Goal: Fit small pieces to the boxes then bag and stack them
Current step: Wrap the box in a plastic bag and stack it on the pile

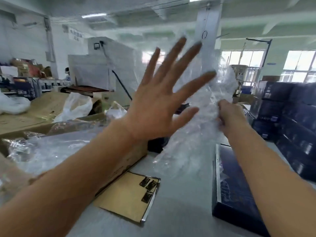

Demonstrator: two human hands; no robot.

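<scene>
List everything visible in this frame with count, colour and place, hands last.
plastic bag: one, clear, held up above the table, centre right
dark box: one, navy, lying on the table at right
flat board: one, tan, on the table near centre
small pieces: about three, dark, at the board's far right corner
carton: one, brown, left of the board, holding clear plastic
stacked boxes: many, navy, far right
table: one, grey
white machine: one, background
left hand: fingers spread, raised beside the bag
right hand: grips the bag
</scene>
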